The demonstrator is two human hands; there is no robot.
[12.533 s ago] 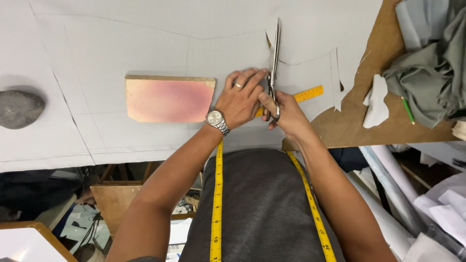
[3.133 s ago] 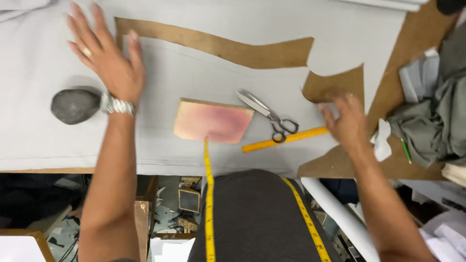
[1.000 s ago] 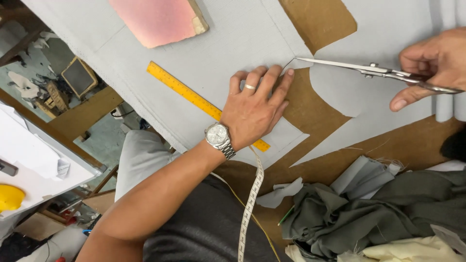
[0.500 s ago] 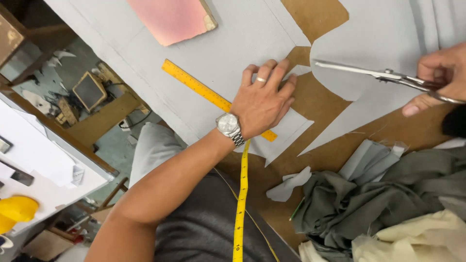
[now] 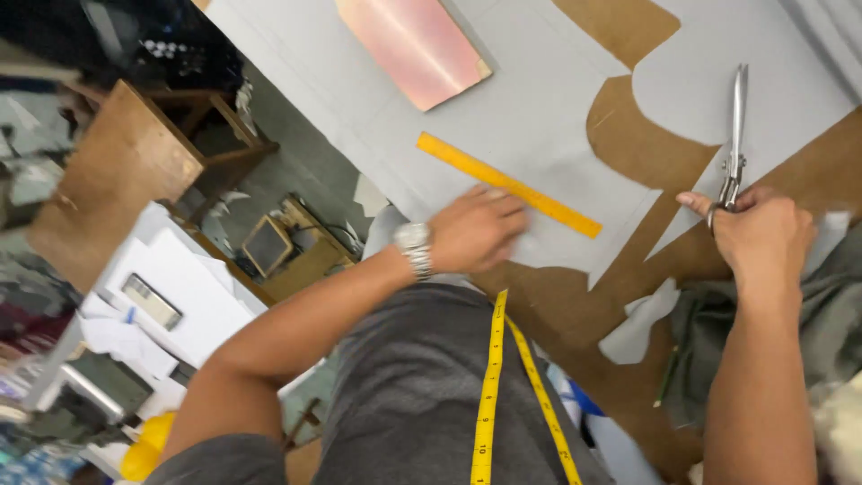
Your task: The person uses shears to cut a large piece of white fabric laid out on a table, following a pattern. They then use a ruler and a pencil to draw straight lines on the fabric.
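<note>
My right hand [image 5: 759,244] grips the handles of long metal scissors [image 5: 736,126], whose closed blades point away from me over the pale grey fabric [image 5: 539,135]. My left hand [image 5: 476,229], with a silver wristwatch, presses flat on the near edge of that fabric, its fingers touching a yellow ruler [image 5: 507,184] that lies slantwise on the cloth. The fabric covers a brown work table [image 5: 646,144], bare where pieces have been cut out.
A pinkish wooden block [image 5: 413,45] rests on the fabric at the top. A yellow tape measure [image 5: 489,386] hangs down my front. Dark green cloth [image 5: 826,305] is heaped at the right; fabric offcuts [image 5: 637,328] lie near it. A wooden stool [image 5: 117,171] and clutter lie at the left.
My right hand has swung the scissors from lying crosswise to pointing away from me and drawn nearer. My left hand slid toward the fabric's near edge. The view tilted left.
</note>
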